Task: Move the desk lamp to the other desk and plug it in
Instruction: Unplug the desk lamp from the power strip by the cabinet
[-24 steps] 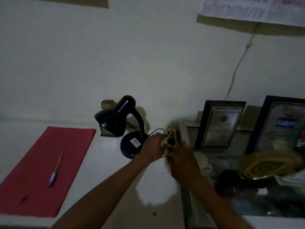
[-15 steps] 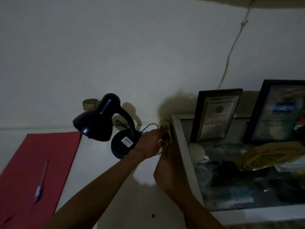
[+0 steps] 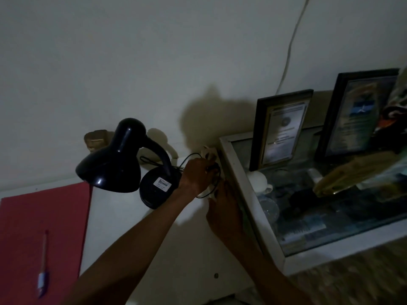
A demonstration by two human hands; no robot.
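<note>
L hand (image 3: 196, 174) grips round blk plug (image 3: 213, 167) at wht socket strip (image 3: 209, 153).

Lamp (image 3: 123, 159) on desk (image 3: 123, 219), folder (image 3: 39, 234) to its left, glass cabinet (image 3: 246, 186) to its right.

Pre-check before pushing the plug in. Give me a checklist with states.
1. Desk lamp standing on the white desk: ok.
2. Left hand on the black plug: ok.
3. Right hand steadying the power strip: cannot tell, too dark.
4. Plug pins lined up with a socket: cannot tell, hand hides them.
5. Cord free of tangles: ok, loose loop.
6. Lamp lit: not ok.
</note>
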